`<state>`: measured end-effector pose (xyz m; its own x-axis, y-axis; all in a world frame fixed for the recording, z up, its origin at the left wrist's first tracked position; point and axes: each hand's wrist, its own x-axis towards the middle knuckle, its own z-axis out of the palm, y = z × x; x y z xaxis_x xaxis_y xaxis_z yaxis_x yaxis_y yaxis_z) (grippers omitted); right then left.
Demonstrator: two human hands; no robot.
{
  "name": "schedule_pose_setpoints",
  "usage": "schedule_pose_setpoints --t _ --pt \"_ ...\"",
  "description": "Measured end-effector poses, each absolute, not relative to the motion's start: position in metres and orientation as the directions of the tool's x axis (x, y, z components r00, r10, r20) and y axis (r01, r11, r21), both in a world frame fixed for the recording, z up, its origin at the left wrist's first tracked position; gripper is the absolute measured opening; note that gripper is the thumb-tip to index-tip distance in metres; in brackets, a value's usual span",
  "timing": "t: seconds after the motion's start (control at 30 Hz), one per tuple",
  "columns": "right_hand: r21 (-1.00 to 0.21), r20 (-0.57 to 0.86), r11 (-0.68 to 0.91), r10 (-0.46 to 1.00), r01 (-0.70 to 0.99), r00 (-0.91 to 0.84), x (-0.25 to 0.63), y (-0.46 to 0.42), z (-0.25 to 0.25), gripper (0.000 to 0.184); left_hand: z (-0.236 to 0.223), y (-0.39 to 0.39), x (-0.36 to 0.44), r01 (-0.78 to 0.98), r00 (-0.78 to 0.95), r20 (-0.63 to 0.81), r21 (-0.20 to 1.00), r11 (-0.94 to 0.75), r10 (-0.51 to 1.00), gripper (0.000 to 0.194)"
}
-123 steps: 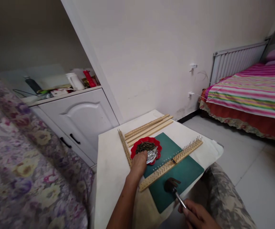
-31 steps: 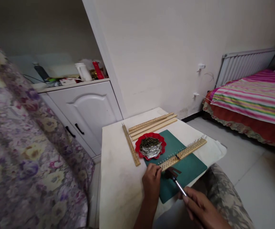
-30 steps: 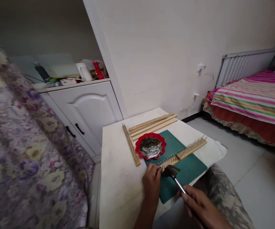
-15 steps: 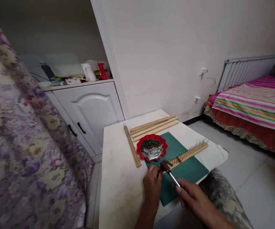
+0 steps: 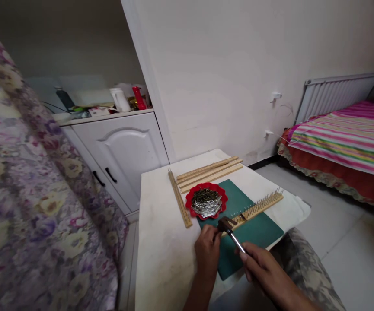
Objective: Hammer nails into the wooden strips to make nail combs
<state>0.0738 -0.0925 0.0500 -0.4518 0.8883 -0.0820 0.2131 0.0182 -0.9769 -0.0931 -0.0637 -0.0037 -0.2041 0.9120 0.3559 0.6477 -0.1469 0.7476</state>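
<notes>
My right hand [image 5: 258, 264] is wrapped round the handle of a hammer [image 5: 235, 240]. The dark hammer head is over the near end of a wooden strip [image 5: 258, 210], close to my left fingertips. Several nails stand up along this strip, which lies slantwise on a green mat [image 5: 248, 239]. At the strip's near end my left hand [image 5: 208, 244] is closed, fingertips pinched together. What they pinch is hidden behind the fingers and the hammer head. Just beyond my left hand is a red scalloped dish [image 5: 190, 194] heaped with loose nails [image 5: 208, 202].
Another wooden strip [image 5: 179, 198] with nails at its far end lies left of the dish. Several strips [image 5: 211, 172] lie together at the table's back. A white cover drapes the table [image 5: 161, 246]. Around it are a floral curtain [image 5: 53, 207], cabinet [image 5: 122, 151], wall and bed [image 5: 345, 138].
</notes>
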Motion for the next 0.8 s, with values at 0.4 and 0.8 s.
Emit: schedule_pose_setpoints --t 0.4,0.8 --pt "-0.967 -0.244 -0.183 0.867 0.178 -0.435 0.093 -0.116 0.002 0.050 -0.006 -0.063 -0.097 0.619 -0.179 0.371 0.762 -0.189 0.911 0.012" --pt "-0.966 -0.252 -0.249 0.834 0.072 -0.492 0.096 -0.109 -0.002 0.060 0.019 -0.057 -0.125 0.710 -0.228 0.440 0.686 -0.161 0.869 0.014"
